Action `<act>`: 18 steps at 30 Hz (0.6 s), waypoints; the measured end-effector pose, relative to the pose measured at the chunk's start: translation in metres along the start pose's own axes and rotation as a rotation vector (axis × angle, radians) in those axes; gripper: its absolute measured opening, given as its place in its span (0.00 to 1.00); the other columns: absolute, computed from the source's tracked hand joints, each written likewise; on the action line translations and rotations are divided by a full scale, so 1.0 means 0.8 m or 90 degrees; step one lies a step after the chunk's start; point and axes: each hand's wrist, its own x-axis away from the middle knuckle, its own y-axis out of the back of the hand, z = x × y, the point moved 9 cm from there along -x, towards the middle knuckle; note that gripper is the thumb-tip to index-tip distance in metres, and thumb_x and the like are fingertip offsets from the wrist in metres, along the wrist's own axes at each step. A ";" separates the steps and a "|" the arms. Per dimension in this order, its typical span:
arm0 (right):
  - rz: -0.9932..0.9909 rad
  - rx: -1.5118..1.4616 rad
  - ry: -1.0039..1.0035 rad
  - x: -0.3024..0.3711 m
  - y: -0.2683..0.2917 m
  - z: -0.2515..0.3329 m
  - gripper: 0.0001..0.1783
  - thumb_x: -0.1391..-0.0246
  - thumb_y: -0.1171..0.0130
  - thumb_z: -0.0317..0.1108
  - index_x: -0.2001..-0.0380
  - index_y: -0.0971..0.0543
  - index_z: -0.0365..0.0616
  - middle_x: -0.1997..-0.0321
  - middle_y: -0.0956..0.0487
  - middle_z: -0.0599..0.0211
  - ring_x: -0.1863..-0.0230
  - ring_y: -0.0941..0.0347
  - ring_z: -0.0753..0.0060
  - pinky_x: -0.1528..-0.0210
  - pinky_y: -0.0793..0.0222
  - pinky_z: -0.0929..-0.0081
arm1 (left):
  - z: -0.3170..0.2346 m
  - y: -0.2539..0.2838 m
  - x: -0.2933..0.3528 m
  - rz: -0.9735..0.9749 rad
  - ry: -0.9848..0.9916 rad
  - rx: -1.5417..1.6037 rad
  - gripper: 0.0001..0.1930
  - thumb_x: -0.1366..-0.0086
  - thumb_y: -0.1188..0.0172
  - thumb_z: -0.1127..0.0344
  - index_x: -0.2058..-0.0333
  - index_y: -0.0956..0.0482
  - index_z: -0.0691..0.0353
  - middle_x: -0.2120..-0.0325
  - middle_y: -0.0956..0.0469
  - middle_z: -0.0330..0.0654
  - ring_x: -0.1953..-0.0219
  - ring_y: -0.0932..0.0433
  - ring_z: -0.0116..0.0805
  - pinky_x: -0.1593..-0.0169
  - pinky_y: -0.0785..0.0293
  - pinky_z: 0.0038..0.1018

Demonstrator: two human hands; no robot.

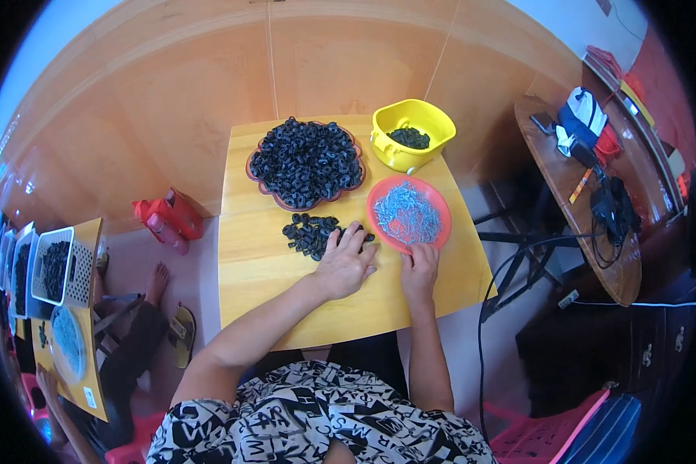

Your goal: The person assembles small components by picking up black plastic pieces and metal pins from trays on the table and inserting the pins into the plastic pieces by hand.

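Observation:
My left hand (346, 264) reaches over a small loose heap of black ring-like parts (311, 236) on the table, its fingers apart and touching the parts at the heap's right side. My right hand (419, 271) is at the near rim of a red plate (381, 191) full of small silvery screw-like pieces (407, 215). Its fingers are drawn together there; whether they pinch a piece or the rim is hidden. Behind the heap stands a dark red scalloped tray (257, 185), piled high with more black parts (305, 162).
A yellow tub (392, 157) with some black parts stands at the table's back right. The wooden table (263, 309) is against a panelled wall. At left, another person's arm (52, 390) rests by a second table with a white basket (77, 278). A brown oval table (622, 271) stands right.

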 end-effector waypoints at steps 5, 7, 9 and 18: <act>0.023 -0.039 -0.015 -0.002 -0.016 -0.005 0.14 0.63 0.38 0.25 0.68 0.25 0.36 0.64 0.27 0.55 0.58 0.32 0.52 0.53 0.37 0.59 | 0.023 -0.021 -0.009 -0.012 0.031 -0.067 0.23 0.43 0.45 0.56 0.50 0.32 0.58 0.46 0.42 0.53 0.39 0.51 0.53 0.43 0.51 0.56; 0.007 -0.027 -0.008 -0.003 -0.021 -0.002 0.14 0.63 0.38 0.26 0.68 0.25 0.36 0.64 0.27 0.55 0.57 0.32 0.52 0.53 0.37 0.59 | 0.022 -0.013 -0.009 -0.075 0.009 -0.094 0.23 0.44 0.44 0.54 0.51 0.30 0.57 0.47 0.41 0.50 0.40 0.48 0.50 0.44 0.49 0.54; 0.028 -0.006 -0.027 0.001 -0.025 -0.013 0.14 0.62 0.39 0.26 0.68 0.25 0.36 0.63 0.26 0.54 0.57 0.33 0.51 0.52 0.37 0.59 | 0.018 -0.015 -0.012 -0.090 -0.036 -0.125 0.22 0.44 0.45 0.53 0.53 0.28 0.56 0.48 0.38 0.48 0.43 0.44 0.48 0.47 0.46 0.51; 0.075 -0.044 -0.065 0.007 -0.007 -0.014 0.12 0.58 0.44 0.25 0.66 0.26 0.34 0.63 0.27 0.51 0.58 0.33 0.47 0.54 0.38 0.56 | 0.014 -0.030 -0.018 -0.056 -0.092 -0.108 0.19 0.43 0.48 0.55 0.57 0.27 0.61 0.53 0.31 0.47 0.43 0.39 0.45 0.45 0.43 0.45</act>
